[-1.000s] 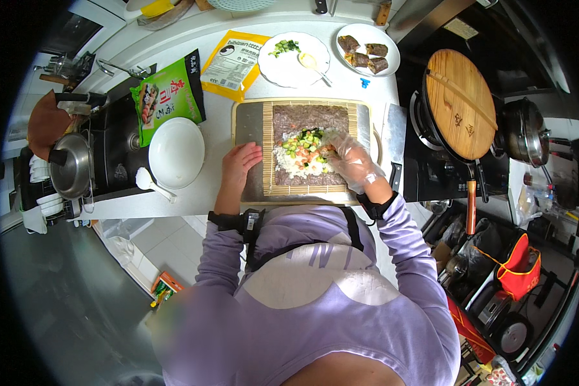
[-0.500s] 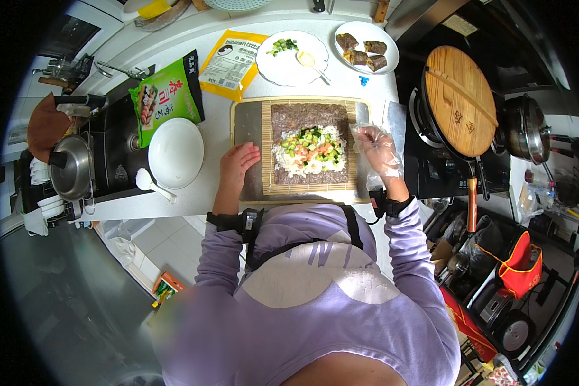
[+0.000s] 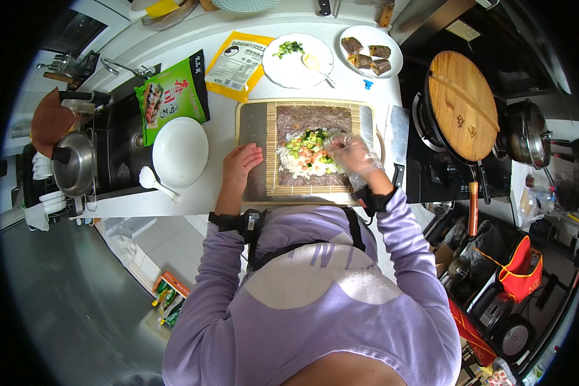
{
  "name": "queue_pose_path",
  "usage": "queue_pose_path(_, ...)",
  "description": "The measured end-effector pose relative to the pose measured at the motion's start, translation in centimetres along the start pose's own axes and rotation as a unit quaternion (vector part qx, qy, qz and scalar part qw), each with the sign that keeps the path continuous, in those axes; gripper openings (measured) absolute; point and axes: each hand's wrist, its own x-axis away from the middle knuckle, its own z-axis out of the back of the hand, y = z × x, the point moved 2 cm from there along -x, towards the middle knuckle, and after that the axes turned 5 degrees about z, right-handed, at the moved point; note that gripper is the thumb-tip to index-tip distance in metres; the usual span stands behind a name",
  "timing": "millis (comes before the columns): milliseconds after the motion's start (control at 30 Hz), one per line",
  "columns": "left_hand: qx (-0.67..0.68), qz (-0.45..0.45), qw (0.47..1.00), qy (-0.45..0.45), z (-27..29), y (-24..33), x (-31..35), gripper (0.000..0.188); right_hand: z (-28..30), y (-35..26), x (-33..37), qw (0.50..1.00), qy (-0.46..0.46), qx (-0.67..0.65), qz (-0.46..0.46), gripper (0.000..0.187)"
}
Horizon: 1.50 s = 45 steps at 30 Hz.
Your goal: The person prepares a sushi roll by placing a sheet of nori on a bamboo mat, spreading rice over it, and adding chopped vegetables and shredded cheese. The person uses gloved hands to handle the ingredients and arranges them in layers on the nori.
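A dark nori sheet (image 3: 315, 117) lies on a bamboo rolling mat (image 3: 272, 148), which rests on a grey cutting board (image 3: 253, 128). White rice (image 3: 293, 166) is spread over the nori's middle, topped with chopped cucumber and pinkish-orange pieces (image 3: 310, 149). My right hand (image 3: 354, 156), in a clear plastic glove, hovers over or touches the right side of this filling. Its fingers are bent and drawn together; what they pinch, if anything, is hidden. Bare and open, my left hand (image 3: 243, 162) holds nothing at the board's left edge, fingers stretched out.
Behind the board are a yellow packet (image 3: 235, 67), a plate with cucumber and a spoon (image 3: 276, 74), and a plate of cut rolls (image 3: 392, 55). A knife (image 3: 398, 138) lies right, beside the stove's lidded wok (image 3: 463, 106). Left: white bowl (image 3: 181, 152), rice paddle (image 3: 149, 179), green packet (image 3: 172, 96).
My right hand has moved left from the board's right edge onto the filling, uncovering the knife's handle. My left hand stays at the board's left edge.
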Motion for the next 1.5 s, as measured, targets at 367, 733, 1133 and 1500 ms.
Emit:
queue_pose_path(367, 0.012, -0.005, 1.000, 0.019, 1.5, 0.0, 0.3, 0.020, -1.7, -6.1, -6.8, 0.976, -0.053, 0.210, 0.034, 0.026)
queue_pose_path(733, 0.044, -0.017, 0.998, 0.040, 3.0, 0.0, 0.6, 0.019, -3.8, -6.3, -6.9, 0.918, -0.028, 0.335, 0.211, 0.019)
queue_pose_path(1133, -0.017, 0.008, 1.000, 0.004, 0.3, -0.4, -0.3, 0.024, -0.8, -3.5, -3.9, 1.000, -0.008, 0.005, -0.012, 0.011)
queue_pose_path(1500, -0.007, 0.008, 1.000, 0.010, 0.4, -0.6, -0.3, 0.020, -4.4, -0.2, -4.5, 0.981, -0.115, 0.154, 0.018, 0.018)
